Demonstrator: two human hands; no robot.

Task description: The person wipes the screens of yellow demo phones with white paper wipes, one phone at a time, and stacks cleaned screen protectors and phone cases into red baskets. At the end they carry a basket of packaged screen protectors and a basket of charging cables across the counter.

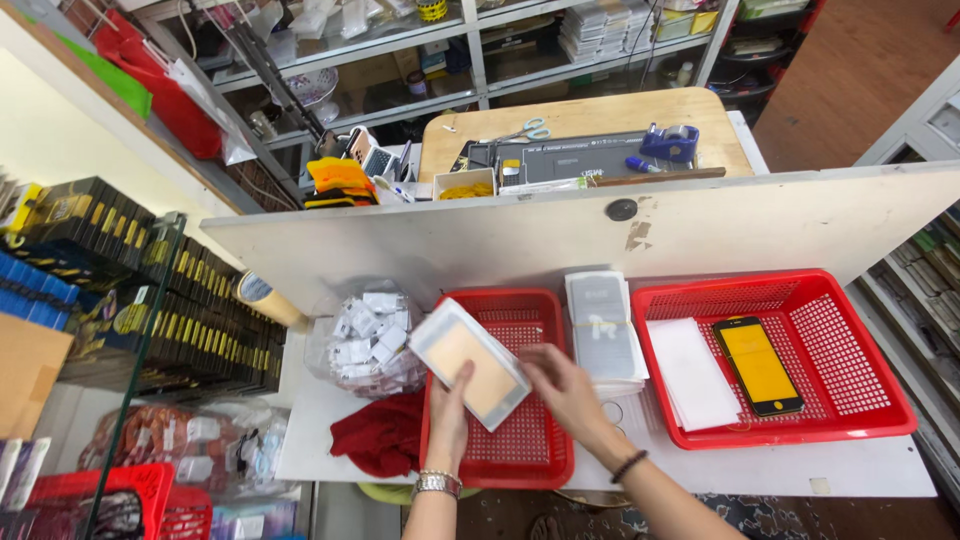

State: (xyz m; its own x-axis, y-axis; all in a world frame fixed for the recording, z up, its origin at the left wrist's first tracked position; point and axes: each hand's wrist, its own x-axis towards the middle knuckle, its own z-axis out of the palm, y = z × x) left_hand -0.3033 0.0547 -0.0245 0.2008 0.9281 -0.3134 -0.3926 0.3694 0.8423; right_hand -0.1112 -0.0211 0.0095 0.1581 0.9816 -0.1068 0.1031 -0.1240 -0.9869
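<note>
Left hand (449,408) clamped on the near edge of one white flat packet (468,363), tilted above the nearer of two red baskets (530,462). Right hand (566,388) fingers curled at the packet's right corner; grip hard to make out. Farther right, second basket (880,395) with one yellow-faced phone panel (757,364). Forearms cut off below.

A red cloth (383,437) lies beside a bag of small packets (365,338); scissors (528,130) and a blue tape dispenser (670,142) rest on the far desk (590,112).
</note>
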